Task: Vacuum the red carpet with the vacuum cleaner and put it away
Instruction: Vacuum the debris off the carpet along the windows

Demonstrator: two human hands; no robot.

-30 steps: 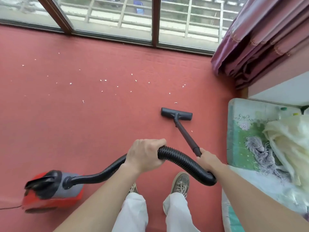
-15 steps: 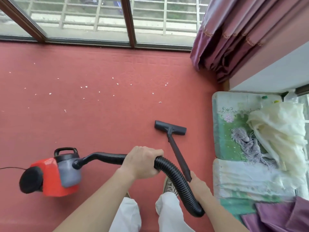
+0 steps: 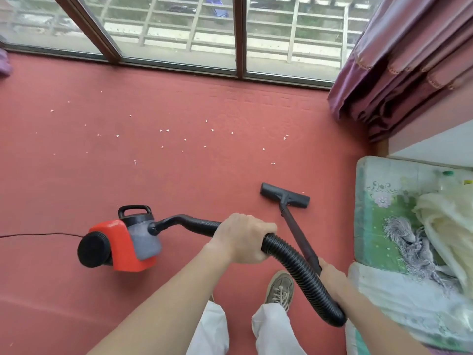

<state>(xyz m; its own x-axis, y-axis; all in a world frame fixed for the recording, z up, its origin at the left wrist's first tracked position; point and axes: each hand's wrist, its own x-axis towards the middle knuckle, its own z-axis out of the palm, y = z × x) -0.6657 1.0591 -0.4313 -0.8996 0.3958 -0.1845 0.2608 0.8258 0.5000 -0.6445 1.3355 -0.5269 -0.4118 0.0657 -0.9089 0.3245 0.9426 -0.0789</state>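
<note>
The vacuum cleaner [image 3: 120, 245] stands on the red carpet [image 3: 204, 103] to the left of the person's feet, with its carry handle towards the window edge. Its floor nozzle [image 3: 284, 196] lies flat on the carpet near the right edge, just beside the bed [image 3: 376, 226]. The left hand [image 3: 243, 239] is clenched over the ribbed hose [image 3: 299, 272], fingers wrapped round it. The right hand [image 3: 330, 275] grasps the near end of the wand [image 3: 298, 234], though its fingertips are hidden.

The step in hand looks like a sweeping stroke. White crumbs [image 3: 167, 130] are scattered in a band between the nozzle and the window edge, so most of the job seems to remain. To do it well, the nozzle should probably be pushed forward flat through that band in overlapping lanes, working leftwards. The left hand should keep the hose lifted so it does not drag the body over (the cord [image 3: 38, 235] trails off to the left edge and could snag).

Compared with a second ago, the body has come from a tipped pose at the lower left to upright and nearer the feet. The nozzle has drawn back from the nearest crumbs.
</note>
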